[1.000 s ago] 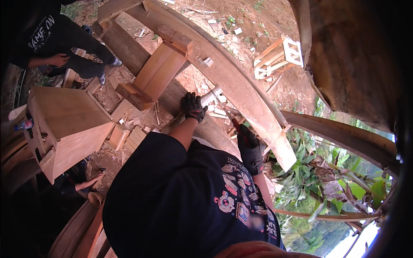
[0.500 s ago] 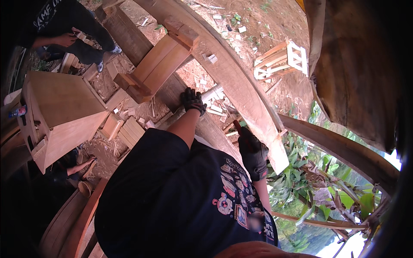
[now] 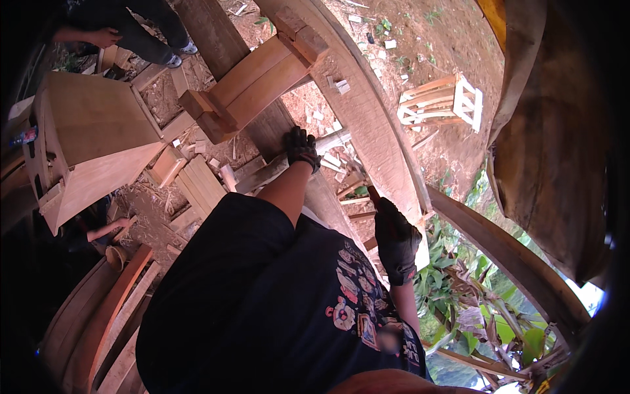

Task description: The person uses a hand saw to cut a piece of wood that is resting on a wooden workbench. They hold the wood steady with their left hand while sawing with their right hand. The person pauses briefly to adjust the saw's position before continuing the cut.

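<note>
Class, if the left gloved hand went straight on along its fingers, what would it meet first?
Probably the near side of the reddish-brown jointed-board assembly ahead of the left hand, though this single view leaves their relative heights unclear.

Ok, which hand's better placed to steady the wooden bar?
Left, I'd judge: the left gloved hand lies on the wooden bar; the right gloved hand, farther off, grips what looks like a tool handle.
</note>
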Demonstrator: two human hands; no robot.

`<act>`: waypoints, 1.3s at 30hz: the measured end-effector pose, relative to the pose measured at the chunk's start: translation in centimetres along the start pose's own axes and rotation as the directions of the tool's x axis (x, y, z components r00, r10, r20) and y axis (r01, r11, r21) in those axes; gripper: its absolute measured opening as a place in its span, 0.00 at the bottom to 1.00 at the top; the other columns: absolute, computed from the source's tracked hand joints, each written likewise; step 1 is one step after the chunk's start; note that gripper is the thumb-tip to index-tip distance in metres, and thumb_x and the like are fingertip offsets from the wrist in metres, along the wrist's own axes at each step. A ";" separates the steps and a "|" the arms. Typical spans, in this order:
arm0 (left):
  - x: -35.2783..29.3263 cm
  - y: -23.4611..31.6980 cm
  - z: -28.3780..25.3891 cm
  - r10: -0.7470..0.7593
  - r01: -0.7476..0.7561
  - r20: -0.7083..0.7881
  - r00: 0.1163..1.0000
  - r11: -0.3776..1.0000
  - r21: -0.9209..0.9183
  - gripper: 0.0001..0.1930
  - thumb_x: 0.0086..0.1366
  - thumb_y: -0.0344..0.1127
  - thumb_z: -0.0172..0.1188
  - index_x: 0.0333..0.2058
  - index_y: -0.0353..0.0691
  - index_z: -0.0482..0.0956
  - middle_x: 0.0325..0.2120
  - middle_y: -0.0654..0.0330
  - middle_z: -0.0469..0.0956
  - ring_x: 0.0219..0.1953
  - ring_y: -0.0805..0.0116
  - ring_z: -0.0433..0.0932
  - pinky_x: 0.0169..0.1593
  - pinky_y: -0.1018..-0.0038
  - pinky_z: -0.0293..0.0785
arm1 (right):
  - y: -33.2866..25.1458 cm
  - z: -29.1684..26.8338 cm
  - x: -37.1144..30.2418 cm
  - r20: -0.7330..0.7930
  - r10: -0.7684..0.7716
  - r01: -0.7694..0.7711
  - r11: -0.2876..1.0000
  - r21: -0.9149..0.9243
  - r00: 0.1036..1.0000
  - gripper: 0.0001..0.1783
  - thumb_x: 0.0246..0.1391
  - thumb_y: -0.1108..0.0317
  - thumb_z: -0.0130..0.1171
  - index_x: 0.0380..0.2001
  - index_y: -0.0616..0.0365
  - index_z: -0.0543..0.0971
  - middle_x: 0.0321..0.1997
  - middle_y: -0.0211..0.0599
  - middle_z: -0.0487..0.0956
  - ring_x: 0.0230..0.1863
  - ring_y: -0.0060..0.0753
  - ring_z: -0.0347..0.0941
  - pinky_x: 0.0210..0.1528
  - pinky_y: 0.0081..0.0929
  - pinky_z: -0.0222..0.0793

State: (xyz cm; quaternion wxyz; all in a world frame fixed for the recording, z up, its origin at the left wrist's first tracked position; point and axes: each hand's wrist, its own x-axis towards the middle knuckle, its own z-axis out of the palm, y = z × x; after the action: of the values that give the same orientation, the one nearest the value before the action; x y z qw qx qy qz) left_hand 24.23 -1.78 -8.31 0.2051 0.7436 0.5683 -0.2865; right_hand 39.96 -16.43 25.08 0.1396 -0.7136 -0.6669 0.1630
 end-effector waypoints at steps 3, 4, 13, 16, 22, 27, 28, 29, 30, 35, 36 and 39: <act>0.3 0.1 0.9 -0.006 0.006 -0.011 1.000 1.000 -0.006 0.49 0.73 0.72 0.51 0.82 0.50 0.54 0.84 0.55 0.48 0.86 0.44 0.38 0.81 0.32 0.35 | 0.7 -0.5 0.4 -0.016 -0.055 0.055 0.997 -0.047 0.998 0.29 0.69 0.72 0.59 0.70 0.36 0.82 0.49 0.36 0.89 0.33 0.43 0.85 0.36 0.40 0.79; 0.4 0.1 1.0 -0.005 0.005 -0.009 1.000 1.000 -0.002 0.49 0.73 0.72 0.51 0.82 0.50 0.54 0.85 0.55 0.47 0.86 0.44 0.38 0.81 0.32 0.35 | 0.9 -0.7 0.8 -0.007 -0.059 0.058 0.998 -0.032 0.998 0.29 0.69 0.72 0.60 0.70 0.36 0.82 0.50 0.36 0.89 0.34 0.43 0.85 0.36 0.40 0.79; -0.3 -0.2 -0.3 0.002 -0.003 0.017 1.000 0.999 0.039 0.49 0.73 0.73 0.51 0.82 0.51 0.55 0.84 0.55 0.49 0.86 0.44 0.38 0.80 0.32 0.36 | 2.3 -0.6 0.8 0.002 0.000 0.000 1.000 -0.005 1.000 0.28 0.69 0.71 0.61 0.69 0.34 0.82 0.53 0.34 0.90 0.39 0.44 0.87 0.40 0.38 0.81; -1.2 -0.4 -2.7 -0.001 -0.003 0.099 0.995 0.999 0.040 0.46 0.77 0.70 0.45 0.84 0.52 0.50 0.86 0.56 0.43 0.86 0.43 0.34 0.81 0.31 0.29 | 2.5 -0.6 0.4 -0.007 -0.005 0.005 1.000 -0.012 1.000 0.29 0.68 0.72 0.62 0.69 0.35 0.83 0.51 0.35 0.90 0.38 0.45 0.87 0.39 0.39 0.81; -1.0 -0.1 -1.8 -0.006 0.003 0.093 0.996 0.999 0.036 0.44 0.79 0.68 0.42 0.84 0.53 0.48 0.86 0.56 0.40 0.87 0.42 0.33 0.81 0.31 0.25 | 2.7 -0.3 0.7 -0.097 -0.024 0.029 0.999 0.045 0.995 0.26 0.67 0.72 0.63 0.66 0.39 0.85 0.44 0.36 0.90 0.31 0.45 0.85 0.35 0.40 0.80; -0.8 -0.1 -1.0 -0.008 0.005 0.079 0.997 1.000 0.030 0.44 0.79 0.68 0.42 0.84 0.53 0.49 0.86 0.56 0.41 0.87 0.42 0.33 0.81 0.31 0.25 | 3.3 -0.4 0.9 -0.056 -0.028 0.030 0.999 0.032 0.998 0.25 0.68 0.71 0.63 0.65 0.39 0.85 0.42 0.36 0.90 0.30 0.45 0.84 0.34 0.40 0.79; -0.7 0.0 -0.9 -0.009 0.006 0.077 0.997 1.000 0.030 0.44 0.79 0.68 0.42 0.84 0.53 0.49 0.86 0.55 0.41 0.87 0.41 0.33 0.81 0.31 0.25 | 3.3 -0.3 0.9 -0.058 -0.030 0.031 0.999 0.014 0.998 0.25 0.68 0.71 0.63 0.65 0.39 0.85 0.41 0.36 0.89 0.30 0.45 0.84 0.33 0.40 0.79; -0.6 0.1 -0.7 -0.009 0.007 0.074 0.997 1.000 0.031 0.44 0.79 0.68 0.42 0.84 0.53 0.50 0.86 0.55 0.41 0.86 0.41 0.33 0.81 0.31 0.25 | 3.1 -0.3 0.9 -0.060 -0.031 0.031 1.000 -0.003 0.998 0.24 0.68 0.71 0.62 0.65 0.39 0.85 0.41 0.37 0.89 0.29 0.45 0.83 0.33 0.40 0.78; -0.5 0.0 -0.5 -0.012 0.010 0.051 0.999 1.000 0.029 0.45 0.78 0.69 0.44 0.84 0.52 0.51 0.86 0.55 0.43 0.86 0.42 0.34 0.81 0.31 0.26 | 3.1 -0.2 0.9 -0.062 -0.031 0.030 0.999 -0.020 0.998 0.24 0.69 0.70 0.62 0.65 0.39 0.85 0.40 0.37 0.89 0.29 0.45 0.83 0.32 0.40 0.78; 0.0 -0.1 0.9 -0.011 0.012 -0.020 1.000 1.000 0.016 0.48 0.74 0.72 0.48 0.83 0.50 0.54 0.85 0.53 0.45 0.86 0.42 0.36 0.81 0.31 0.28 | 5.0 0.3 0.7 -0.141 0.045 -0.041 0.999 0.034 0.989 0.17 0.69 0.71 0.64 0.58 0.47 0.87 0.47 0.39 0.91 0.39 0.44 0.90 0.39 0.36 0.84; 0.0 0.0 0.9 -0.011 0.012 -0.028 1.000 1.000 0.011 0.48 0.74 0.72 0.49 0.83 0.50 0.54 0.85 0.52 0.46 0.86 0.42 0.36 0.81 0.32 0.29 | 5.5 0.3 0.6 -0.171 0.052 -0.039 0.996 0.079 0.984 0.16 0.68 0.71 0.65 0.57 0.49 0.88 0.48 0.40 0.91 0.42 0.44 0.91 0.42 0.35 0.85; -0.1 -0.1 0.7 -0.013 0.014 -0.042 0.999 1.000 0.017 0.48 0.73 0.73 0.50 0.82 0.50 0.55 0.84 0.53 0.49 0.85 0.43 0.39 0.81 0.33 0.34 | 4.9 0.3 -0.2 -0.103 0.152 -0.126 0.966 0.226 0.983 0.15 0.68 0.72 0.68 0.55 0.53 0.89 0.50 0.44 0.92 0.48 0.45 0.91 0.49 0.35 0.85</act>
State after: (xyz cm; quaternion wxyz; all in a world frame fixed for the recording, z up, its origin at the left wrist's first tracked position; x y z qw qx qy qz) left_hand 24.02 -2.26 -8.82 0.1849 0.7473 0.5749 -0.2772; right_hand 44.26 -17.03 22.74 0.2452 -0.7475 -0.5835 0.2016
